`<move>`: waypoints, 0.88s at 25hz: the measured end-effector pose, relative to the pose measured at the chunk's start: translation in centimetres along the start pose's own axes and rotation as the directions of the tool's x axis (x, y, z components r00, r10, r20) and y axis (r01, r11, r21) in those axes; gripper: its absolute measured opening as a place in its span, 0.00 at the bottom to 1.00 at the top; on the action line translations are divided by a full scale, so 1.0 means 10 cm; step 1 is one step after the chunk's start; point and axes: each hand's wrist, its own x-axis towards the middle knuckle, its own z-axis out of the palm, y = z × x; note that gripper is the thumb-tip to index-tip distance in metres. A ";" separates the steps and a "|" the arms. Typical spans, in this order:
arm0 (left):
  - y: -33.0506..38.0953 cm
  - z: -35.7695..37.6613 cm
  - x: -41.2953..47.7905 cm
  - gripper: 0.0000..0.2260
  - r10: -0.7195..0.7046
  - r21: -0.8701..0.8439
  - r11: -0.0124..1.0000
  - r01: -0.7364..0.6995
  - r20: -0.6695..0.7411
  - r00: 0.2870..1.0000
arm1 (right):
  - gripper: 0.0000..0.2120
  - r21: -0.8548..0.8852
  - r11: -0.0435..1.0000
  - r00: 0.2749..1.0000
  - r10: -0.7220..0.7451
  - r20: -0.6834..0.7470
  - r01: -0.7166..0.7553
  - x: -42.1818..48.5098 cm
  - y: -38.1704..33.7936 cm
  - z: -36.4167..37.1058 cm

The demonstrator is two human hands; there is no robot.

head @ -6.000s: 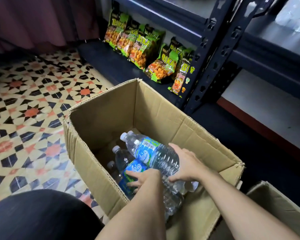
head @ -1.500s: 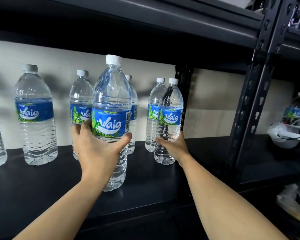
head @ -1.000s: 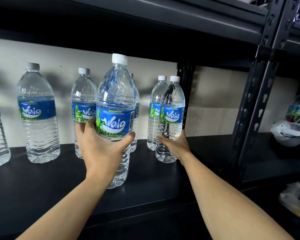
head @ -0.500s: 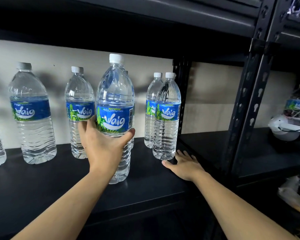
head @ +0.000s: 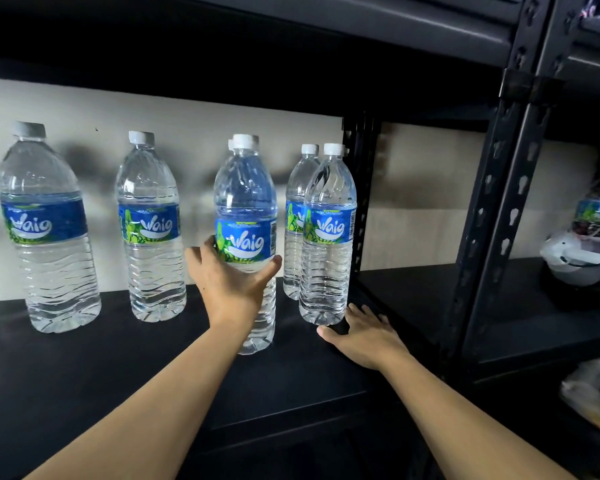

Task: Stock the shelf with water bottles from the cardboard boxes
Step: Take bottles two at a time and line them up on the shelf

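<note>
Head: left hand (head: 231,285) grips bottle (head: 245,202), masking rear bottle (head: 230,144); right hand (head: 364,336) flat on shelf (head: 84,368).

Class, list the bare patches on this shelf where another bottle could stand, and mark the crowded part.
Free: the front strip of the shelf before the big left bottle and its neighbour, and the gap between those two. Crowded: the held bottle, the left hand and the right-end pair stand close.

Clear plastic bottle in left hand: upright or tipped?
Upright: the clear plastic bottle has its white cap on top, base toward the black shelf; left hand grips it.
</note>
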 end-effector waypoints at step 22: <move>-0.62 0.00 -0.31 0.49 -0.222 0.320 0.941 0.111 0.334 0.916 | 0.44 0.003 1.000 0.995 -0.011 -0.096 0.012 -0.02 0.00 0.01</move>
